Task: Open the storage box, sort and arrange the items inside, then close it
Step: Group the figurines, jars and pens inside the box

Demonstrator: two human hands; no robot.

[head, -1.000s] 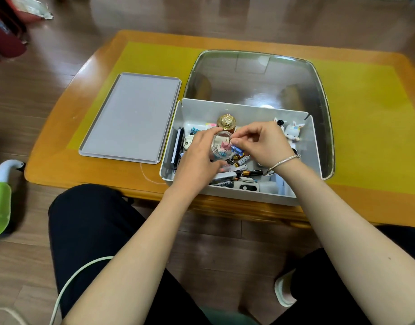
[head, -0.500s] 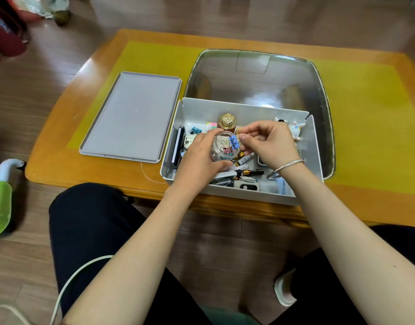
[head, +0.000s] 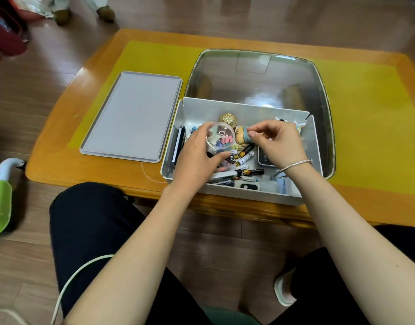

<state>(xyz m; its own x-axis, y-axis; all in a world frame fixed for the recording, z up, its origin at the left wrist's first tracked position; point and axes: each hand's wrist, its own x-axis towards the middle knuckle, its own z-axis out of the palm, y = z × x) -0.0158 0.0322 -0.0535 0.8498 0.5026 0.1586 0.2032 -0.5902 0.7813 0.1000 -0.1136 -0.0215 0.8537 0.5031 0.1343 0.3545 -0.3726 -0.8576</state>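
The open grey storage box (head: 246, 106) stands at the table's near edge, cluttered with small items. My left hand (head: 197, 158) grips a clear round jar (head: 219, 139) of coloured binder clips, tilted above the box's left half. To the right of the jar, the thumb and forefinger of my right hand (head: 276, 141) pinch the blue-grey edge of a small tan figurine (head: 240, 138). Batteries (head: 246, 152), markers (head: 223, 177), a gold ornament (head: 227, 119) and a dark card-like device (head: 264, 158) lie in the box. A white bunny figure (head: 298, 125) is partly hidden behind my right hand.
The grey lid (head: 134, 116) lies flat on the table to the left of the box. A glass inset (head: 255, 76) fills the table's middle behind the box. My knees are under the table's near edge. A green and white object (head: 0, 202) sits on the floor at left.
My right hand has let the blue clip go into the jar and moved right to the tan figurine. My left hand has tipped the jar slightly more upward.
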